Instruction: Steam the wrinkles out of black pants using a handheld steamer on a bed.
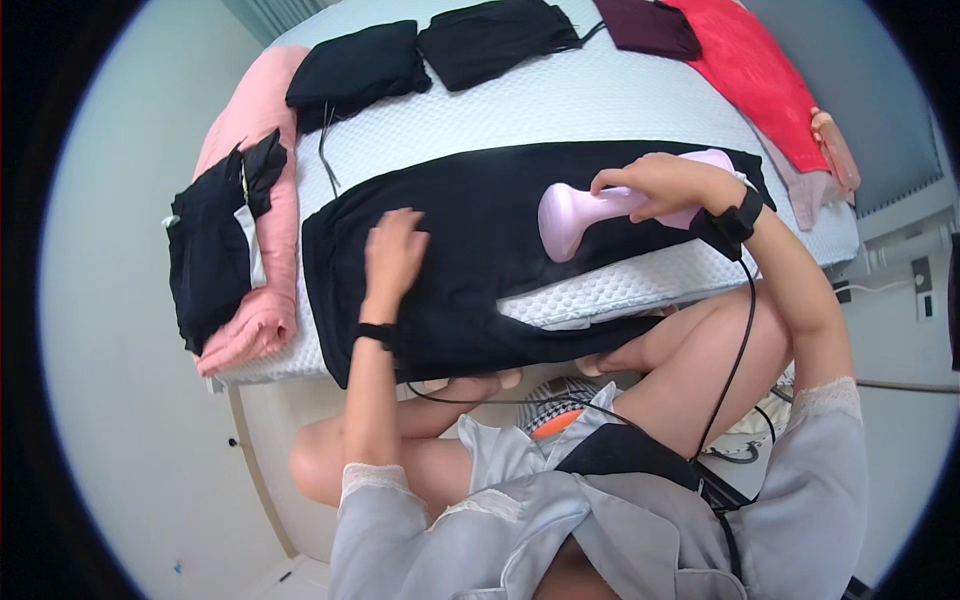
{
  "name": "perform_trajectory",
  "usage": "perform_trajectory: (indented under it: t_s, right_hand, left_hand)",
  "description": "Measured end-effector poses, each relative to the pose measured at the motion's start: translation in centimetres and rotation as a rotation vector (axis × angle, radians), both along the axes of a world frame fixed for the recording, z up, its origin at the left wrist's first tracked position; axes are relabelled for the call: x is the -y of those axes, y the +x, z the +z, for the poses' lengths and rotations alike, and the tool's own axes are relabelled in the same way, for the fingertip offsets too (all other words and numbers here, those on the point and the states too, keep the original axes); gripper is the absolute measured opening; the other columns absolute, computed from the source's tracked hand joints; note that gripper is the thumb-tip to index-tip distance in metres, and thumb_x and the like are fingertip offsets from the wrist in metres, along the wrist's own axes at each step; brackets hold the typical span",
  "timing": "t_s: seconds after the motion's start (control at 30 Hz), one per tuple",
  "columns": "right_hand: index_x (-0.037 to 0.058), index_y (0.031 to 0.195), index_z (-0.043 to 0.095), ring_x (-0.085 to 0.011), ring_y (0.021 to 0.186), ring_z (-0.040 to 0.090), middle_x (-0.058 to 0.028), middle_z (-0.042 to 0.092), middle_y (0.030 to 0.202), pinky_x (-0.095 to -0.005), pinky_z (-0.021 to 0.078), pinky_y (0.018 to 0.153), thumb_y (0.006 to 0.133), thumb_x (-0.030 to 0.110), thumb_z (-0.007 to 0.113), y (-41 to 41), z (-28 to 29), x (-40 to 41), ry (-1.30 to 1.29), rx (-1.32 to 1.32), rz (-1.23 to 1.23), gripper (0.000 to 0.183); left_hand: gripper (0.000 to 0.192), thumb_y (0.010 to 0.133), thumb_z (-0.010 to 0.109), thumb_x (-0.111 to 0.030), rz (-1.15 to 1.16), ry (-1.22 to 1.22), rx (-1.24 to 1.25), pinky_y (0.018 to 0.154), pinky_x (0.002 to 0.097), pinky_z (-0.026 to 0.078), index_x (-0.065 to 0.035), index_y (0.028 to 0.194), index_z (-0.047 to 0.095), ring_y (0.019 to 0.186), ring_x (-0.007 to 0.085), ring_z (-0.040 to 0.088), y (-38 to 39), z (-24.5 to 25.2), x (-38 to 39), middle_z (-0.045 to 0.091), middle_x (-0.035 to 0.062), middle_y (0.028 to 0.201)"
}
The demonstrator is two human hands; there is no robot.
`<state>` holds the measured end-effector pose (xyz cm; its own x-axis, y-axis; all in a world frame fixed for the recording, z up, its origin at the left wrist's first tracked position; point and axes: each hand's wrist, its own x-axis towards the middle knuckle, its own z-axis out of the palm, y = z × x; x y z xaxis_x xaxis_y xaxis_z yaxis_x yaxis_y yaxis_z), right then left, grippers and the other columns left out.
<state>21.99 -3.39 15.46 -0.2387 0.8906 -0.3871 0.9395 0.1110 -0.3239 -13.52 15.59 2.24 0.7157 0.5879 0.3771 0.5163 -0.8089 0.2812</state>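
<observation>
Black trousers (pixel 465 217) lie spread flat across the near part of a bed (pixel 517 112), with one leg hanging partly over the front edge. My right hand (pixel 660 187) grips a pink handheld garment steamer (pixel 566 221) by its handle; its round head is over the right part of the trousers. My left hand (pixel 396 247) is on or just above the waist end of the trousers at the left, fingers slightly apart and blurred, holding nothing. Whether its fingertips press the cloth I cannot tell.
Folded black garments (pixel 360 67) and a dark maroon one (pixel 652 28) lie along the bed's far side. At left, black clothing (pixel 210 232) rests on a rolled pink blanket (pixel 281 300). Red cloth (pixel 757 82) covers the right corner, beside a clear pinkish bottle (pixel 836 154). Black cables cross my lap.
</observation>
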Motion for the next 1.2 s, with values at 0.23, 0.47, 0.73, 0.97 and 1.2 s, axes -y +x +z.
perform_trajectory:
  t_s: [0.23, 0.47, 0.73, 0.97, 1.2]
  right_hand:
    - [0.0145, 0.118, 0.054, -0.0363, 0.088, 0.062, -0.0163, 0.066, 0.091, -0.0426, 0.0462, 0.076, 0.066, 0.008, 0.073, 0.8, -0.1, 0.8, -0.039, -0.002, 0.02, 0.056]
    - [0.0185, 0.117, 0.054, -0.0346, 0.087, 0.063, -0.0161, 0.065, 0.091, -0.0428, 0.0474, 0.076, 0.063, 0.008, 0.075, 3.0, 0.9, 2.7, -0.088, 0.117, -0.08, 0.059]
    - [0.0155, 0.119, 0.05, -0.0356, 0.08, 0.062, -0.0165, 0.064, 0.085, -0.0413, 0.0462, 0.071, 0.068, 0.01, 0.073, 1.3, 1.2, 2.6, -0.056, 0.092, -0.04, 0.057]
    - [0.0145, 0.119, 0.051, -0.0353, 0.082, 0.062, -0.0165, 0.064, 0.087, -0.0412, 0.0459, 0.072, 0.069, 0.008, 0.072, -0.5, -0.3, 0.9, -0.029, -0.024, 0.059, 0.055]
    - [0.0156, 0.119, 0.052, -0.0345, 0.081, 0.063, -0.0152, 0.065, 0.085, -0.041, 0.0468, 0.074, 0.068, 0.008, 0.073, 0.4, 1.2, 1.1, -0.141, 0.105, -0.006, 0.056]
  left_hand:
    - [0.052, 0.095, 0.038, -0.047, 0.186, -0.046, -0.416, 0.107, 0.0623, 0.016, -0.0306, 0.144, 0.031, 0.142, 0.0245, 0.018, 2.4, -6.9, 4.4, 0.023, -0.0002, 0.153]
    - [0.051, 0.095, 0.038, -0.048, 0.273, -0.042, -0.409, 0.106, 0.0632, 0.014, -0.0336, 0.143, 0.03, 0.141, 0.0228, 0.019, 3.6, -7.4, 2.8, 0.024, -0.003, 0.152]
    - [0.043, 0.08, 0.064, -0.031, 0.305, -0.062, 0.118, 0.104, 0.0465, 0.03, -0.0063, 0.115, 0.056, 0.125, 0.0306, 0.04, 4.6, -3.2, 10.0, 0.05, 0.0154, 0.124]
    - [0.07, 0.07, 0.068, -0.02, 0.477, -0.172, 0.013, 0.108, 0.0567, 0.018, -0.0083, 0.133, 0.04, 0.135, 0.0347, 0.026, 2.1, -5.1, 17.1, 0.034, 0.0188, 0.139]
    - [0.095, 0.062, 0.067, -0.012, 0.342, -0.33, -0.321, 0.11, 0.0596, 0.011, -0.0185, 0.146, 0.025, 0.142, 0.0338, 0.01, -0.5, -4.6, 16.8, 0.017, 0.0143, 0.153]
